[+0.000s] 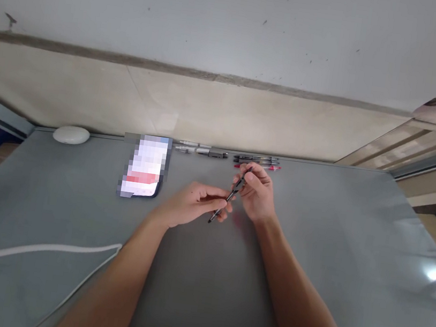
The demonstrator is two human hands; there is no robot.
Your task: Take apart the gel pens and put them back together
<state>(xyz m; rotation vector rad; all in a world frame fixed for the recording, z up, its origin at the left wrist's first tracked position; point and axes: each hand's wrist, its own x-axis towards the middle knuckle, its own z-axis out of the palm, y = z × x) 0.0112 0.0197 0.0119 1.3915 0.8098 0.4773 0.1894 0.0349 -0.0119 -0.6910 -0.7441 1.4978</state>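
A dark pen [235, 190] is held slantwise over the middle of the grey table, its lower end pointing toward me and to the left. My left hand [194, 203] pinches its lower part between thumb and fingers. Around the upper end, my right hand [257, 193] is closed with the thumb pressed on it. Just beyond my right hand lie several pens [257, 160], dark ones and a red one, side by side near the wall. Left of those, a few white and grey pens [201, 151] lie along the table's back edge.
A phone [145, 167] with a lit, blurred-out screen lies left of my hands. The grey table [198, 301] meets a tiled wall [229, 113] at the back. A white rounded object [71, 135] sits at the back left. A white cable [35, 249] crosses the left front.
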